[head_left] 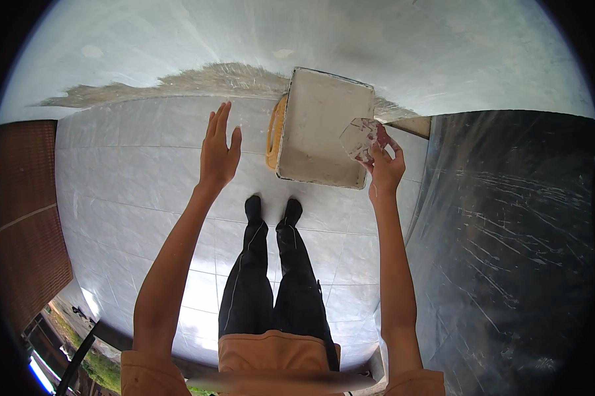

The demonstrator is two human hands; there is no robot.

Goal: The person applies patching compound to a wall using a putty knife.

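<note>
My left hand is raised over the tiled floor, its fingers stretched out and holding nothing. In my right hand is a putty scraper with a broad flat blade and a reddish part by my fingers, smeared with pale putty. The scraper overlaps the right edge of a large rectangular tray in view; whether it touches the tray I cannot tell. Whitish-grey residue coats the tray's inside, and its rim is stained dark. Under the tray's left side shows a yellow plastic stool or chair, mostly hidden.
Ahead rises a pale wall with a rough grey patch low down. Dark plastic sheeting with white scratch-like marks covers the right side. A reddish-brown panel stands at left. My feet are on grey floor tiles.
</note>
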